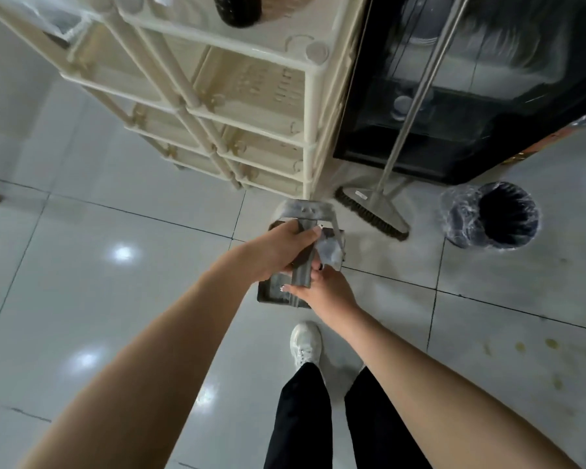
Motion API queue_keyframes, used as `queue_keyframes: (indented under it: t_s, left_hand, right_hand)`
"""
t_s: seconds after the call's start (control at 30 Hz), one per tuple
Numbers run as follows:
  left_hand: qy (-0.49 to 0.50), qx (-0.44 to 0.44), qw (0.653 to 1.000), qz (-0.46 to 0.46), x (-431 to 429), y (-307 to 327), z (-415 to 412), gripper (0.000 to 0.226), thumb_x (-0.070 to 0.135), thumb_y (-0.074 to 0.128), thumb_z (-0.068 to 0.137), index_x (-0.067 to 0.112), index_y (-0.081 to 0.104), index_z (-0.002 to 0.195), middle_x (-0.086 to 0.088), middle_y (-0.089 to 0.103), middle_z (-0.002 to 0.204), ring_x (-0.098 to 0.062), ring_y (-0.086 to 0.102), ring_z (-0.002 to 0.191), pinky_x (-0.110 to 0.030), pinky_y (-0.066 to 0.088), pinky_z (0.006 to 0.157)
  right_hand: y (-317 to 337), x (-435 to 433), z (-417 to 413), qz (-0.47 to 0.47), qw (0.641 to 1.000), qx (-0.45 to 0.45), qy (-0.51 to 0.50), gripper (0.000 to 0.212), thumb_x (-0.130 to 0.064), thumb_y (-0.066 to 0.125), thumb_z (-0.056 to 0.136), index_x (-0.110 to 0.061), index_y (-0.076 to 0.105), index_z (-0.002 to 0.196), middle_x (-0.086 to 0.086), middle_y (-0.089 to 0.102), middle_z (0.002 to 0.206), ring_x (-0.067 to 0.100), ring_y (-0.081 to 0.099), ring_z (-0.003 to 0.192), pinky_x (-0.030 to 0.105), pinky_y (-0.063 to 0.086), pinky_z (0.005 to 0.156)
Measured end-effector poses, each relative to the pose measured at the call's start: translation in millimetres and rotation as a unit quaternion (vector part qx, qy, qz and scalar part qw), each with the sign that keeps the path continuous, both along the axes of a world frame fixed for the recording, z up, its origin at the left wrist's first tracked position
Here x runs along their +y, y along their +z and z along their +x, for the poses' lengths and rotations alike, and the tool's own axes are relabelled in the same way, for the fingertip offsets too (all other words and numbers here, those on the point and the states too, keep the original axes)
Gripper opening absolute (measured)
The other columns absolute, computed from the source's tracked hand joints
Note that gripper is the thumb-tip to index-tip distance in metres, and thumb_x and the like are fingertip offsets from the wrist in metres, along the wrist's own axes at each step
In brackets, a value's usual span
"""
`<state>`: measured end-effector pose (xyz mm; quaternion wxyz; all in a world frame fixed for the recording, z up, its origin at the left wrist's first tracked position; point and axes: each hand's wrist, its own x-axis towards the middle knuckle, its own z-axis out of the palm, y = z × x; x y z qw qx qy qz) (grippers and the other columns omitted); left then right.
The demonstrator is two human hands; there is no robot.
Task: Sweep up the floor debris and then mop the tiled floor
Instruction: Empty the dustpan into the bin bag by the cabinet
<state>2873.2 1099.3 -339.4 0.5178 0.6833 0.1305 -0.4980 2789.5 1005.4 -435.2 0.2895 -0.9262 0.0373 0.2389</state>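
Centre frame: left hand (281, 250) wrapped around the grey upright handle of the dustpan (274, 292), fingers curled closed on it, seemingly also pinching some clear plastic; right hand (322, 291) at the handle's lower end, fingers partly hidden, so hold there cannot be told for sure; probably steadying it. Pan appears to sit on the tiled floor (115, 299) just below the cream shelf rack (251, 106). Broom (376, 211) leans parked against the black cabinet (471, 96), right of centre, bristles on tile; lined bin (491, 214) near it, handy for emptying. Yellowish spots (535, 346), lower right, unswept; no mop visible; mopping judged not begun.
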Motion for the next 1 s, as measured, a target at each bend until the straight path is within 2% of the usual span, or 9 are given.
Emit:
queue_keyframes:
  t_s: [0.13, 0.23, 0.37, 0.43, 0.5, 0.57, 0.7, 0.87, 1.0]
  left_hand:
    - [0.035, 0.004, 0.999, -0.002, 11, -14, 4, 0.021, 0.028, 0.044, 0.098, 0.007, 0.049, 0.096, -0.007, 0.060, 0.064, -0.024, 0.060, 0.058, -0.044, 0.054, 0.076]
    - [0.062, 0.008, 0.998, -0.020, 18, -21, 11, 0.018, 0.024, 0.044, 0.099, 0.006, 0.044, 0.098, -0.010, 0.057, 0.071, -0.029, 0.057, 0.066, -0.043, 0.053, 0.072]
    - [0.125, 0.031, 0.991, -0.022, 30, -34, 23, 0.018, 0.019, 0.042, 0.100, 0.004, 0.045, 0.109, -0.013, 0.056, 0.080, -0.027, 0.057, 0.068, -0.043, 0.057, 0.065]
    - [0.150, 0.031, 0.988, -0.009, 34, -45, 28, 0.017, 0.015, 0.041, 0.100, 0.002, 0.045, 0.110, -0.012, 0.054, 0.080, -0.024, 0.055, 0.068, -0.044, 0.056, 0.076]
    - [0.165, 0.027, 0.986, -0.002, 38, -55, 32, 0.013, 0.011, 0.039, 0.100, 0.002, 0.045, 0.107, -0.012, 0.054, 0.080, -0.021, 0.055, 0.069, -0.029, 0.058, 0.066]
    - [0.164, 0.029, 0.986, 0.009, 42, -65, 34, 0.014, 0.011, 0.040, 0.100, 0.002, 0.046, 0.108, -0.011, 0.056, 0.083, -0.018, 0.058, 0.072, -0.023, 0.056, 0.058]
    - [0.132, 0.034, 0.990, 0.020, 50, -87, 39, 0.019, 0.017, 0.045, 0.099, 0.005, 0.052, 0.111, -0.006, 0.061, 0.090, -0.019, 0.060, 0.083, -0.040, 0.047, 0.095]
    - [0.141, 0.048, 0.989, 0.001, 43, -100, 46, 0.013, 0.013, 0.045, 0.098, 0.009, 0.053, 0.088, -0.008, 0.060, 0.087, -0.019, 0.059, 0.078, -0.031, 0.050, 0.084]
    - [0.150, 0.056, 0.987, 0.012, 40, -111, 52, 0.017, 0.007, 0.040, 0.099, 0.010, 0.052, 0.087, -0.009, 0.059, 0.091, -0.016, 0.058, 0.080, -0.027, 0.048, 0.082]
  right_hand:
    - [-5, 16, 9, 0.012, 1.000, 0.020, -0.016, 0.061, -0.050, 0.058, 0.085, -0.007, 0.052, 0.129, 0.011, 0.065, 0.107, 0.024, 0.057, 0.107, 0.027, 0.040, 0.080]
    - [-6, 21, 21, 0.087, 0.992, 0.056, -0.074, 0.044, -0.043, 0.066, 0.082, -0.012, 0.062, 0.112, 0.002, 0.066, 0.090, 0.016, 0.059, 0.089, 0.022, 0.035, 0.068]
    - [-11, 30, 35, 0.180, 0.973, 0.077, -0.118, 0.035, -0.033, 0.073, 0.078, -0.016, 0.065, 0.108, -0.014, 0.064, 0.088, 0.003, 0.057, 0.077, 0.001, 0.033, 0.058]
    - [-16, 35, 39, 0.223, 0.955, 0.091, -0.171, 0.030, -0.030, 0.074, 0.078, -0.011, 0.069, 0.101, -0.010, 0.066, 0.085, 0.008, 0.061, 0.078, 0.011, 0.042, 0.070]
    - [-22, 39, 42, 0.277, 0.922, 0.116, -0.245, 0.024, -0.025, 0.073, 0.080, -0.003, 0.069, 0.088, 0.002, 0.068, 0.082, 0.018, 0.062, 0.079, 0.033, 0.049, 0.082]
    - [-25, 40, 44, 0.327, 0.883, 0.146, -0.304, 0.016, -0.018, 0.070, 0.083, -0.004, 0.066, 0.077, 0.007, 0.065, 0.074, 0.020, 0.060, 0.075, 0.041, 0.051, 0.084]
    - [-31, 37, 53, 0.370, 0.832, 0.184, -0.369, 0.018, -0.011, 0.067, 0.086, -0.016, 0.060, 0.069, 0.004, 0.061, 0.067, 0.016, 0.058, 0.066, 0.028, 0.049, 0.071]
    - [-37, 43, 66, 0.380, 0.846, 0.204, -0.314, 0.020, -0.003, 0.061, 0.088, -0.016, 0.058, 0.072, 0.003, 0.057, 0.068, 0.010, 0.051, 0.061, 0.014, 0.041, 0.059]
    - [-48, 43, 72, 0.356, 0.846, 0.217, -0.333, 0.030, 0.006, 0.053, 0.087, -0.014, 0.055, 0.065, 0.005, 0.053, 0.066, 0.015, 0.050, 0.066, 0.020, 0.043, 0.064]
